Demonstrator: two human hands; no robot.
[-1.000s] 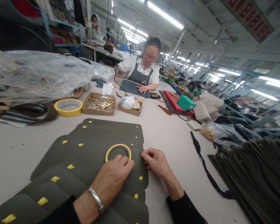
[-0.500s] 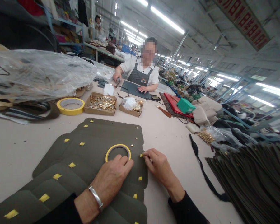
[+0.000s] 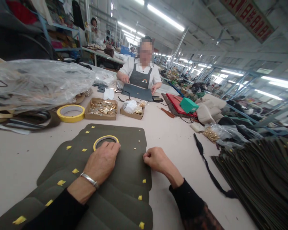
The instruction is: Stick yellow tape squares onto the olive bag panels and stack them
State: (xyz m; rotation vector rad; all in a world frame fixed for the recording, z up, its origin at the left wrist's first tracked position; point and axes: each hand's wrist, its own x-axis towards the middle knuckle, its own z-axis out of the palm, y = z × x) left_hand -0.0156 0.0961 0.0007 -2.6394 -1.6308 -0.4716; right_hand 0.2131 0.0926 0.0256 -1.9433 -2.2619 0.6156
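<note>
A stack of overlapping dark olive panels [image 3: 128,169] lies in front of me, with small yellow tape pieces [image 3: 75,171] along both sides. My left hand [image 3: 102,162] is closed on a narrow roll of yellow tape [image 3: 107,137], held just over the top panel. At the right edge of that panel is my right hand [image 3: 158,159], its thumb and fingers pressed together. What they pinch, if anything, is hidden. Several small gold studs [image 3: 139,141] show on the panel's upper right.
Beyond the panels stand a wider yellow tape roll [image 3: 70,113], a box of gold metal parts [image 3: 100,108] and a smaller box [image 3: 132,110]. A black strap [image 3: 206,169] and stacked dark panels [image 3: 261,172] lie to the right. A co-worker [image 3: 141,76] sits opposite.
My left hand has moved left and slightly up with the tape roll. My right hand stays at the panel edge, and the yellow piece at its fingertips no longer shows.
</note>
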